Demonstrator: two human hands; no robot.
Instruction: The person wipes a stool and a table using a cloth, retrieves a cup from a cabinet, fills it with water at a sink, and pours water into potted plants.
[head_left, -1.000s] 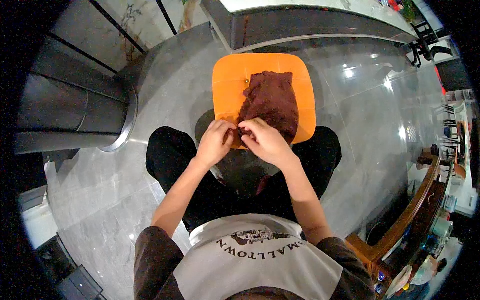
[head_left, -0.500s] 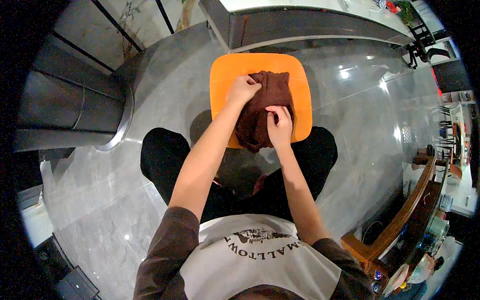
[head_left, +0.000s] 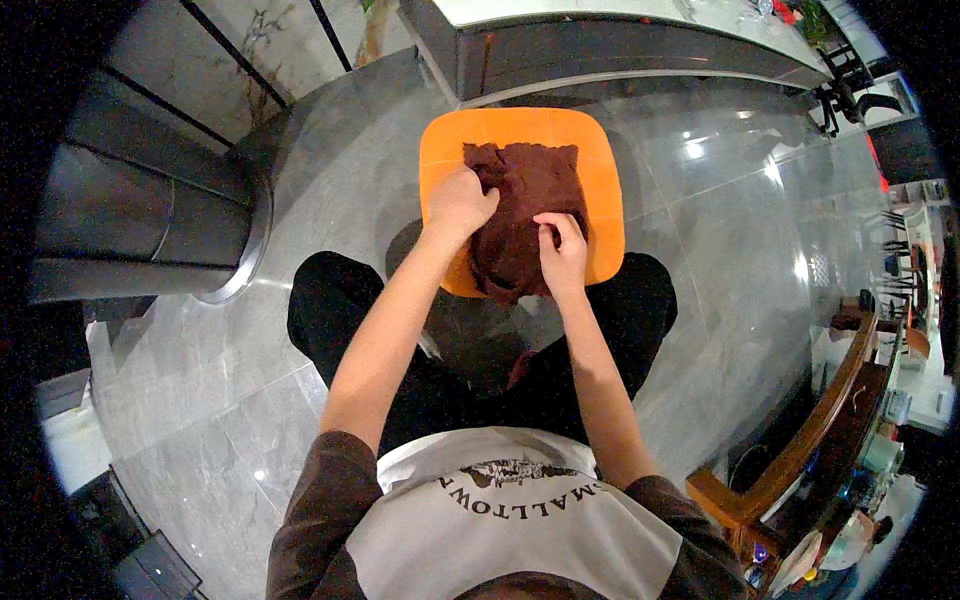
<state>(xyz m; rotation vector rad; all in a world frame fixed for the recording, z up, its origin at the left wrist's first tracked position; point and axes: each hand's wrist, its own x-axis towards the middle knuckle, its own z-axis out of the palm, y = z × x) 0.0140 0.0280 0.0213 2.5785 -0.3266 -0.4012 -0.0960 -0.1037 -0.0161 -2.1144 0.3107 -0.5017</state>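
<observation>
A dark brown cloth (head_left: 530,185), creased and with uneven edges, lies on an orange stool seat (head_left: 600,200). My left hand (head_left: 462,203) is closed on the cloth's left edge, its fingers curled in and partly hidden. On the right side of the cloth, my right hand (head_left: 565,250) has its fingers bent and drawn together, pinching the fabric near the right edge. The cloth's near end hangs slightly past the seat's front edge, between my knees.
My black-trousered knees (head_left: 335,315) flank the stool. Ahead stands a grey counter (head_left: 620,55) with a white top. A dark round column (head_left: 150,220) rises at left, and wooden furniture (head_left: 800,440) is at right on the grey tiled floor (head_left: 720,330).
My left hand has moved left and a little nearer to me, spreading the cloth's upper left part outward so it lies wider. My right hand has barely shifted.
</observation>
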